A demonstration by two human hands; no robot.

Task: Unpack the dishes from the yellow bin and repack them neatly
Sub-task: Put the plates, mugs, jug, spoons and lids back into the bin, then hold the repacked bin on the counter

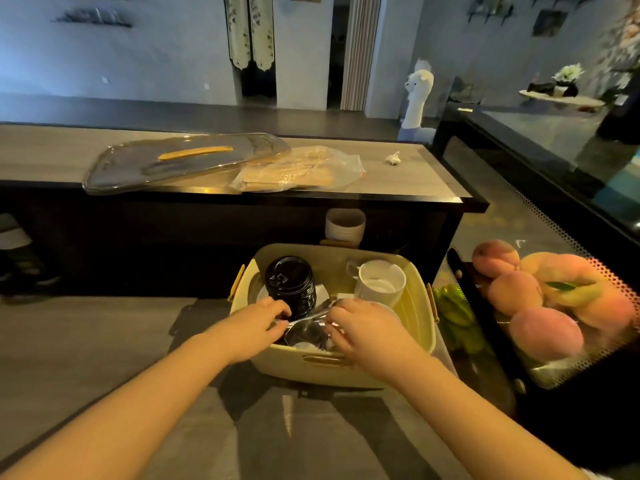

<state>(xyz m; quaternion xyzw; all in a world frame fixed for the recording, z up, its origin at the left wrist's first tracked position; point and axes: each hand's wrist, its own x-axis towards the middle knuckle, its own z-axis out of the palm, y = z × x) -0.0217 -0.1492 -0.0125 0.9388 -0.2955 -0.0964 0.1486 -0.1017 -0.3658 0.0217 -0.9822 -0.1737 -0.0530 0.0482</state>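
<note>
The yellow bin (414, 306) stands on the grey counter in front of me. Inside it, a stack of black lids (291, 284) sits at the back left on a white plate (320, 295), and a white mug (379, 284) stands at the back right. A metal bowl (304, 336) lies near the front. Both hands reach into the bin. My left hand (261, 323) has its fingers curled round metal cutlery (304, 319) lying across the bowl. My right hand (360, 329) is curled over the same cutlery's other end.
The bin's clear lid (183, 161) with a yellow handle lies on the raised counter behind, beside a plastic bag of wooden sticks (298, 171). A basket of peaches (540, 299) stands close at the right, with green produce (457, 317) beside the bin. White cups (344, 225) sit under the counter.
</note>
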